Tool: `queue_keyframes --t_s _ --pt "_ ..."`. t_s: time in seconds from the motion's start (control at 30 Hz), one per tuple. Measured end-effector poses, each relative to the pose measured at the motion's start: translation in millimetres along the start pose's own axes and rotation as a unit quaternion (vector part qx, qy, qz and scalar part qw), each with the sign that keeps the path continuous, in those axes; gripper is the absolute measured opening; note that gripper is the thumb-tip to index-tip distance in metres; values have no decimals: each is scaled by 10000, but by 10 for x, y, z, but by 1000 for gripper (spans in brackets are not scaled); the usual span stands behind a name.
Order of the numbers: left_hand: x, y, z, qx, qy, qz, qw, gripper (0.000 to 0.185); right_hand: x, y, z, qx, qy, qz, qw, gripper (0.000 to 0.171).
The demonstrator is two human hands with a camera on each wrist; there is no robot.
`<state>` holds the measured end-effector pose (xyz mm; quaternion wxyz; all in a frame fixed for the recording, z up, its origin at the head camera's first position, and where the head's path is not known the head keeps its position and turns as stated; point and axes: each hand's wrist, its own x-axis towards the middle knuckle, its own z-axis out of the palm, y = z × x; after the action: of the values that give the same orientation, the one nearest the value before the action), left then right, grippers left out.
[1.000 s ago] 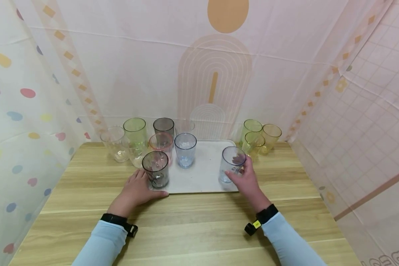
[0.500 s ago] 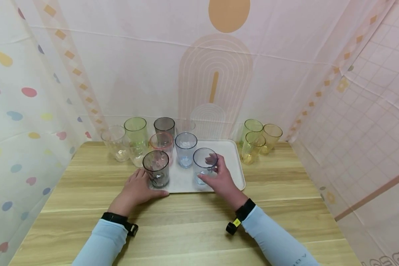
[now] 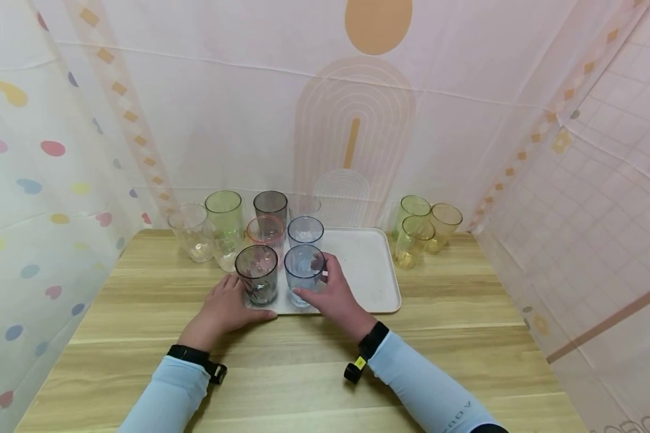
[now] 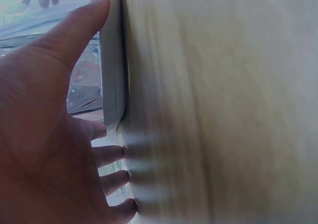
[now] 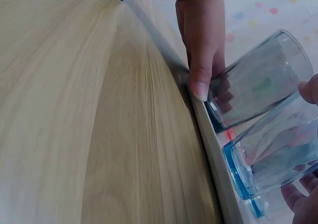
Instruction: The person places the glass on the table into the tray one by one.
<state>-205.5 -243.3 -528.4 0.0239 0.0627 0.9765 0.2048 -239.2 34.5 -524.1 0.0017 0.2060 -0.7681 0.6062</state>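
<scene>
Wooden tabletop (image 3: 314,361) bore a white plastic tray (image 3: 368,264) with five tumblers aboard; the right hand (image 3: 330,297) gripped the clear blue plastic tumbler (image 3: 303,273) at six o'clock, three yellow-green tumblers (image 3: 419,231) remaining at two o'clock, while the left hand (image 3: 222,307), fingers spread, steadied the tray.

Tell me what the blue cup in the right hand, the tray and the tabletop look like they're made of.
Blue cup: clear tinted plastic or glass, glossy; you see the fingers through its wall, which of the two is unclear. Tray: looks like matte off-white plastic with a raised, rounded rim. Tabletop: pale wood or wood-look laminate, with long grain streaks.
</scene>
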Motion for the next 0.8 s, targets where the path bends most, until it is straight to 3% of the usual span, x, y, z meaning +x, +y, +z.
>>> queue_keyframes --t_s 0.8 --pt "9 -13 -2 10 -90 -90 9999 138 15 12 103 -102 -38 -48 9999 86"
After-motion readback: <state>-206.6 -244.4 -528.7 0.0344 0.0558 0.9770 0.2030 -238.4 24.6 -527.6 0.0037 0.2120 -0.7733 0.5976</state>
